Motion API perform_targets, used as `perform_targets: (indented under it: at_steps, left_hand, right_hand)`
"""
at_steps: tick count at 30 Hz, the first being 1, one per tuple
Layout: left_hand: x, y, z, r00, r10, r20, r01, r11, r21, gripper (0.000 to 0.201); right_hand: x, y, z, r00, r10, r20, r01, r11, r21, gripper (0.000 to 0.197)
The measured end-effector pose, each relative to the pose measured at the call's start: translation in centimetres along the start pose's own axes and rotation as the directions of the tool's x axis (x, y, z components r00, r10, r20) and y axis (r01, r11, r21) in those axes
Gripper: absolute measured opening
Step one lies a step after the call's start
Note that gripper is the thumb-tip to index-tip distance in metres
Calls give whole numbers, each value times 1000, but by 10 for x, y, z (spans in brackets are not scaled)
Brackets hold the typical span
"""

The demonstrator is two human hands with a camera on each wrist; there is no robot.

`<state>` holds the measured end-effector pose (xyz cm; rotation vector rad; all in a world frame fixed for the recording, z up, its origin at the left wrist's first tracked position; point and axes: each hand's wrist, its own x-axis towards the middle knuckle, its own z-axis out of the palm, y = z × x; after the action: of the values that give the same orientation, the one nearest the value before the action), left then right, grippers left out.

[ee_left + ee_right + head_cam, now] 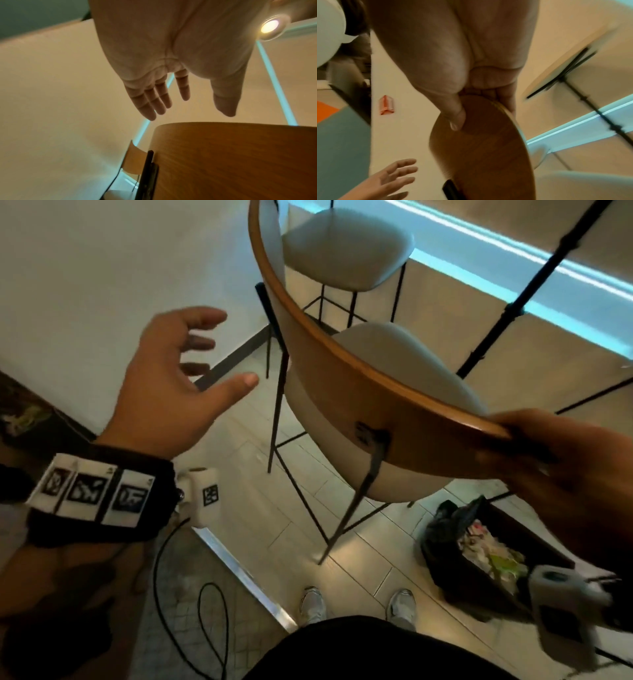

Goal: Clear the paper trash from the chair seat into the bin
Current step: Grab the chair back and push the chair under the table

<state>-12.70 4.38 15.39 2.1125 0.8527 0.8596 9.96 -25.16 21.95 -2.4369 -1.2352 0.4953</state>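
Note:
A tall chair with a curved wooden backrest (342,371) and a pale cushioned seat (411,361) stands in front of me. No paper shows on the visible part of the seat. My right hand (534,446) grips the right end of the backrest (479,142), thumb (455,116) on its outer face and fingers behind. My left hand (178,378) hovers open to the left of the backrest, fingers (154,100) spread and holding nothing. A black-lined bin (442,546) with paper trash (489,556) inside sits on the floor at lower right.
A second matching stool (346,244) stands further back. Black tripod legs (534,282) rise at the right. A black cable (205,611) loops on the floor at lower left, beside a metal floor strip (239,573). My shoes (311,604) stand behind the chair. A white wall (102,285) is at left.

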Motion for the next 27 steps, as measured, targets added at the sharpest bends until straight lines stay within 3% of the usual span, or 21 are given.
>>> perform_targets:
  at_steps: [2,4,7,9,11,13,15,17,27]
  left_hand:
    - [17,18,17,986,138,98,-146,986,86,87]
    - [34,33,34,947,232,223,-278,939,202,105]
    - [62,53,58,890,247,382,-375,874,309,122]
    - [83,58,71,843,278,460,-462,812,357,122]
    - [106,56,83,786,342,516,-568,730,381,108]
    - [122,53,89,744,407,529,-639,664,387,85]
    - [128,55,95,722,459,517,-675,631,383,82]
    - [125,60,101,716,496,491,-688,621,375,81]
    - [104,89,170,687,639,345,-726,623,292,60]
  right_hand:
    - [-17,53,-5,994,6,-106,-18,993,-117,36]
    - [-32,74,-10,978,33,-204,-80,971,-224,40]
    - [-30,40,-10,948,76,-308,-157,957,-245,74]
    - [-20,7,-4,952,-9,-307,-63,972,-225,79]
    - [0,-20,7,944,-107,-311,34,973,-230,80]
    - [25,-33,22,949,-128,-288,35,950,-309,70]
    - [45,-36,29,934,-107,-341,-30,927,-374,44]
    - [53,-32,31,896,-111,-430,-68,922,-381,30]
    - [70,15,15,844,66,-532,-306,873,-378,35]
